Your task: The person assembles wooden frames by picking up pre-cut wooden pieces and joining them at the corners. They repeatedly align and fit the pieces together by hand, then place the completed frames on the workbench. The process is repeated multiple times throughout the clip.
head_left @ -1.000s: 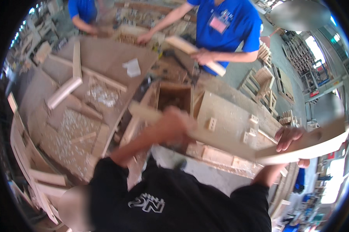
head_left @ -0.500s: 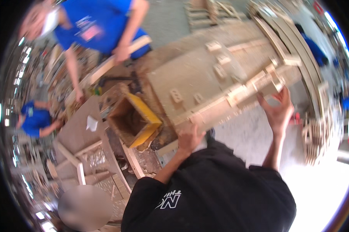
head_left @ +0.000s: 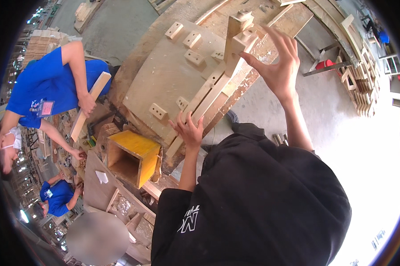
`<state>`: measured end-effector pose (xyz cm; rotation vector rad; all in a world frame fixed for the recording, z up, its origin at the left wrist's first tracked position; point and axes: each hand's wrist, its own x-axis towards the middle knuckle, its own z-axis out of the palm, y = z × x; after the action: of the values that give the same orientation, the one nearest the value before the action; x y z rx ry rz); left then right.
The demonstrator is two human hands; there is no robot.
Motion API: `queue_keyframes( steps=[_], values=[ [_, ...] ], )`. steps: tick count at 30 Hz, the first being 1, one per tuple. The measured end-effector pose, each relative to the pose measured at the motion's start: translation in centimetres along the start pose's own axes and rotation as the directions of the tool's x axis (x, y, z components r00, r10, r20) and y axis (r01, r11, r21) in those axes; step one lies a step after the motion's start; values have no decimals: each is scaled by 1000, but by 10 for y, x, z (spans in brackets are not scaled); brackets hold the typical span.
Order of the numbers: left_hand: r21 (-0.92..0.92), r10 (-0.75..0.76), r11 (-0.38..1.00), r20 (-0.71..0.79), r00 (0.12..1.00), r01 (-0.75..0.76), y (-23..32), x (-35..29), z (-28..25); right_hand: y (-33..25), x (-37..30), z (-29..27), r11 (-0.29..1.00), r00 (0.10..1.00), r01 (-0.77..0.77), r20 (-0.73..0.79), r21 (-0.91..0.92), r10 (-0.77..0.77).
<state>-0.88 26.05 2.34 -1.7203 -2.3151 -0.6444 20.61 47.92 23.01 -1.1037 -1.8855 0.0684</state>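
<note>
A long pale wooden strip (head_left: 215,95) lies slantwise along the near edge of a flat wooden board (head_left: 151,77). My left hand (head_left: 190,131) rests at the strip's near end, fingers spread and holding nothing that I can see. At the far end rises a thick wooden block (head_left: 232,37), with a smaller holed block (head_left: 245,41) against it. Beside these blocks my right hand (head_left: 280,68) is open, thumb and fingers curved wide apart; its fingertips come close to the holed block, and whether they touch it cannot be told.
Several small drilled wooden blocks (head_left: 192,39) sit on the board. A yellow-edged wooden box (head_left: 140,148) stands left of my left hand. Across the bench, a person in blue (head_left: 60,82) holds a wooden bar (head_left: 90,106). Stacked wooden frames (head_left: 357,88) stand at the right.
The view has turned, shifting the bench in the picture. My left hand's fingers have spread at the strip's end. My right hand stays open by the far end blocks.
</note>
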Motion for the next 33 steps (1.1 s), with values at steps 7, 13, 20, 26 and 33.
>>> queue_keyframes(
  steps=[7, 13, 20, 26, 33],
  values=[
    [-36, 60, 998, 50, 997, -58, 22, 22, 28, 29, 13, 8, 992, 1000, -19, 25, 123, 16],
    [79, -150, 985, -75, 986, 156, 26, 16, 20, 3, 22, 47, 946, 942, -113, -271, 305, 200],
    [-63, -563, 775, -521, 642, 629, -7, -69, -4, 38, -4, 70, 998, 989, 44, -140, 52, -36],
    [-263, -722, 668, -454, 522, 696, 3, -76, 16, 28, -8, 72, 999, 1000, -4, 22, 41, 3],
    [-132, -726, 622, -467, 506, 772, -8, -86, 22, 33, -6, 79, 1000, 998, 12, -69, -26, -13]
  ],
)
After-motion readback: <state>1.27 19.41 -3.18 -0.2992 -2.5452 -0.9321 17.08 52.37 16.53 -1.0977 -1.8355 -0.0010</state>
